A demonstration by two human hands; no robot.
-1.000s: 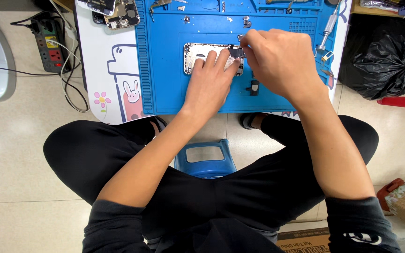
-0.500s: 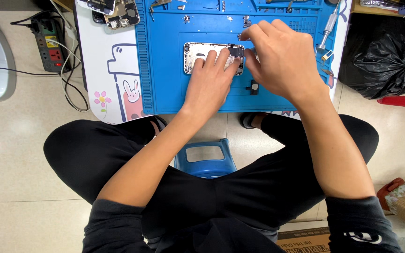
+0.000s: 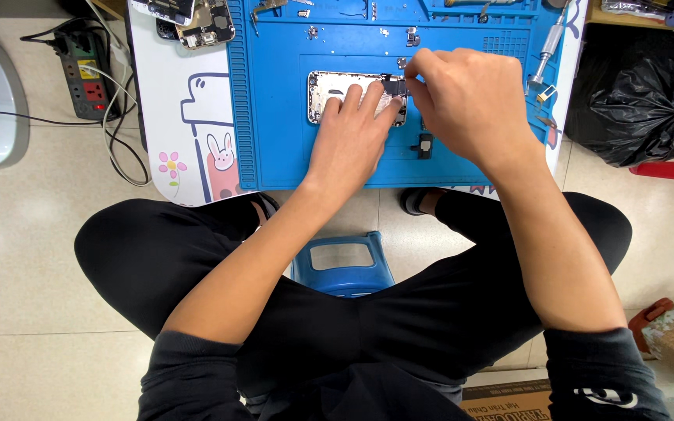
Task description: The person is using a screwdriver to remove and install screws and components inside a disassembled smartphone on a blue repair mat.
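An opened phone body (image 3: 328,92) lies on a blue work mat (image 3: 274,117). My left hand (image 3: 352,132) rests flat on it, fingers spread over its right half, holding it down. My right hand (image 3: 470,101) is curled at the phone's right end, thumb and fingertips pinched together on a small dark part (image 3: 396,84) inside the body. Whether a tool sits between those fingers is hidden.
Small screws and parts lie on the mat, with a black piece (image 3: 425,145) near its front edge. A silver screwdriver (image 3: 546,51) lies at right, phone boards (image 3: 204,19) at back left. A power strip (image 3: 87,74), black bag (image 3: 641,86) and blue stool (image 3: 342,265) are on the floor.
My right hand has shifted slightly left over the phone's right end. My left hand stays pressed on the phone.
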